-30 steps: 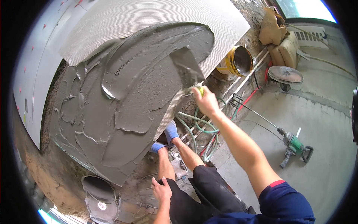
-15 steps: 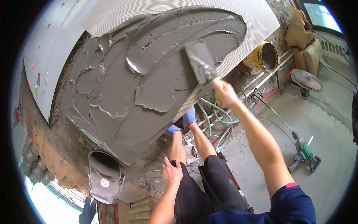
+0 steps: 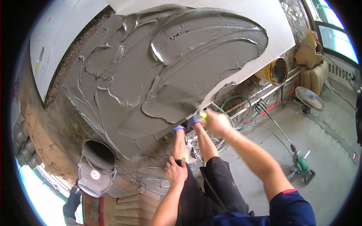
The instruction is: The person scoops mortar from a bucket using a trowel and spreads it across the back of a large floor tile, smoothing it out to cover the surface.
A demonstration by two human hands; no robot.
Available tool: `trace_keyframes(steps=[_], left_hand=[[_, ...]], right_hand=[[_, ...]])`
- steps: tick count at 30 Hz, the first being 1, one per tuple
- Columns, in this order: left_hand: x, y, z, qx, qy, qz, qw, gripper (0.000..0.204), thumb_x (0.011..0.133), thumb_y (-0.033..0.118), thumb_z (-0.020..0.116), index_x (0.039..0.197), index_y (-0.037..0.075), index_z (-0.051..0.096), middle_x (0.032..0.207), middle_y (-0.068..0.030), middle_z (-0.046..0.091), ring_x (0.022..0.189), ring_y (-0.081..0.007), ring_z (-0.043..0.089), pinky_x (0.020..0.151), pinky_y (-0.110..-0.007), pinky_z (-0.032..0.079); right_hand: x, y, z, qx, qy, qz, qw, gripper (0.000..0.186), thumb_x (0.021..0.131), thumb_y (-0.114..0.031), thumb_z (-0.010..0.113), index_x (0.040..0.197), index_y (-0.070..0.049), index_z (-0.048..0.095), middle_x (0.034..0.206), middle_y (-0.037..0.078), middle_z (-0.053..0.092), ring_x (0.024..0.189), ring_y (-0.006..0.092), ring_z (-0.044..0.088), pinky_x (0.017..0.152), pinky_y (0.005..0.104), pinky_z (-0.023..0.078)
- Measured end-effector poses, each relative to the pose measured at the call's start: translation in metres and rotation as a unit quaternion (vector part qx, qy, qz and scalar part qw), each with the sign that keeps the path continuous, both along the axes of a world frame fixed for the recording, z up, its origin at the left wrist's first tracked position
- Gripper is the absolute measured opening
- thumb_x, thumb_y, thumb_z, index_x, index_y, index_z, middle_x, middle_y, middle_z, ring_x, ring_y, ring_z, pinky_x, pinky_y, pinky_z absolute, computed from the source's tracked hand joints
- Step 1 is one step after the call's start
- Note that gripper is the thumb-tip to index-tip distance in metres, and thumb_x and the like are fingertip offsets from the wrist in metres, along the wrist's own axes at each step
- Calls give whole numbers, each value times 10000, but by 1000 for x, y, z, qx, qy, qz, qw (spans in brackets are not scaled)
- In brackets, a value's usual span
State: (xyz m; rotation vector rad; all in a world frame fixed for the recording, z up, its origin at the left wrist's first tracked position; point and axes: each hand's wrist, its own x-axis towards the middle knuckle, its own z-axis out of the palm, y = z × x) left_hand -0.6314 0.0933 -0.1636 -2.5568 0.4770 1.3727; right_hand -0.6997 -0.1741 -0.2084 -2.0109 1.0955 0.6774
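Observation:
A large textured tile (image 3: pixel 281 35) lies under a thick, ridged spread of wet grey mortar (image 3: pixel 124 71). My right hand (image 3: pixel 218 123) is closed round the yellow-green handle of a trowel (image 3: pixel 203 114), by the tile's near edge. Motion smears the trowel's blade, which seems to lie against the mortar just beyond the hand. My left hand (image 3: pixel 176 171) rests on my left knee, its fingers laid over the black trouser leg and holding nothing.
A yellow bucket (image 3: pixel 272 71) lies tipped beyond the tile's right end. Hoses (image 3: pixel 241 98) and pipes run near my feet. At right are a green mixer drill (image 3: pixel 301 162) and a round disc (image 3: pixel 309 98). Another bucket (image 3: pixel 98 155) and a person's dark sleeve (image 3: pixel 71 203) are lower left.
My right hand has swept the trowel left and toward me, from the tile's right part to its near edge. The whole view has shifted slightly. My left hand stays on the knee.

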Motion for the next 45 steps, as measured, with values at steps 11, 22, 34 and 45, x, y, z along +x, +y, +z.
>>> trace_keyframes(steps=[11, 22, 34, 45], left_hand=[[15, 1, 8, 16, 40, 14, 999, 671, 892, 493, 567, 1358, 26, 446, 1149, -245, 576, 1069, -410, 573, 901, -489, 470], [23, 5, 6, 21, 43, 41, 998, 703, 882, 496, 575, 1385, 32, 415, 1154, -220, 602, 1068, -375, 592, 886, -470, 488], [-9, -42, 2, -7, -37, 152, 988, 657, 891, 489, 576, 1315, -3, 478, 1093, -239, 616, 1003, -395, 612, 860, -485, 491], [-106, -116, -10, 75, -98, 184, 975, 628, 912, 479, 558, 1280, -26, 499, 1100, -244, 602, 991, -380, 613, 838, -477, 494]], right_hand=[[22, -204, -11, 56, -137, -408, 901, 587, 947, -621, 456, 809, -53, 521, 577, 25, 472, 420, 118, 469, 400, 297, 395], [128, -56, 2, 225, 9, 117, 967, 673, 900, -645, 506, 1099, -19, 649, 966, 252, 675, 960, 372, 648, 858, 439, 480], [101, -128, 35, 91, 87, 423, 897, 560, 910, -603, 497, 1004, -59, 594, 836, 223, 677, 810, 438, 651, 745, 522, 505], [1, -282, 28, 99, 147, 436, 882, 570, 912, -621, 479, 986, -64, 571, 859, 226, 671, 874, 427, 642, 801, 513, 480]])
